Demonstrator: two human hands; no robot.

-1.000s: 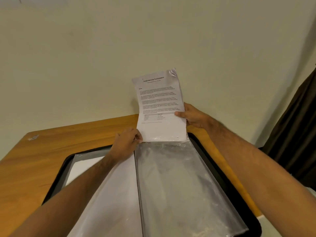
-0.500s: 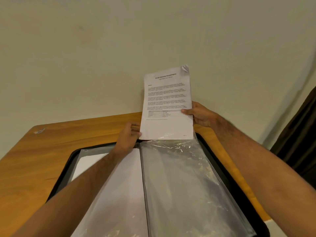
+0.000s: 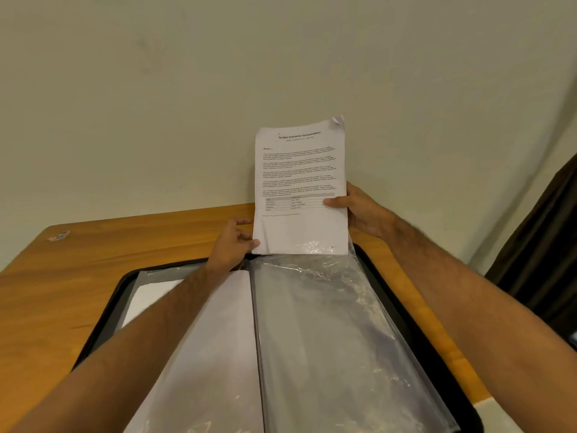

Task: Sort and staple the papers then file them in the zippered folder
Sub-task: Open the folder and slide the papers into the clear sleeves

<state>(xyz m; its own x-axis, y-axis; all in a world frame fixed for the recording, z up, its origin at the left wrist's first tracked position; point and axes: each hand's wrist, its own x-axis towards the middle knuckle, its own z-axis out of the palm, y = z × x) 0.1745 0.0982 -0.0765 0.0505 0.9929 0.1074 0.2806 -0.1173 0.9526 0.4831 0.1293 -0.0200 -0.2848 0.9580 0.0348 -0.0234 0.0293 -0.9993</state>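
So, head view: we're at filing. Papers [image 3: 301,189] upright over the open folder [image 3: 415,314] on the table [image 3: 93,264], right hand [image 3: 359,210] gripping one edge, left hand [image 3: 234,245] pinching bottom corner. Next: feed bottom edge into the clear sleeve [image 3: 327,339] w/o snagging.

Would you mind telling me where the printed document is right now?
In the head view the printed document stands upright at centre, pinched between the left hand and right hand, its bottom edge at the clear sleeve mouth.
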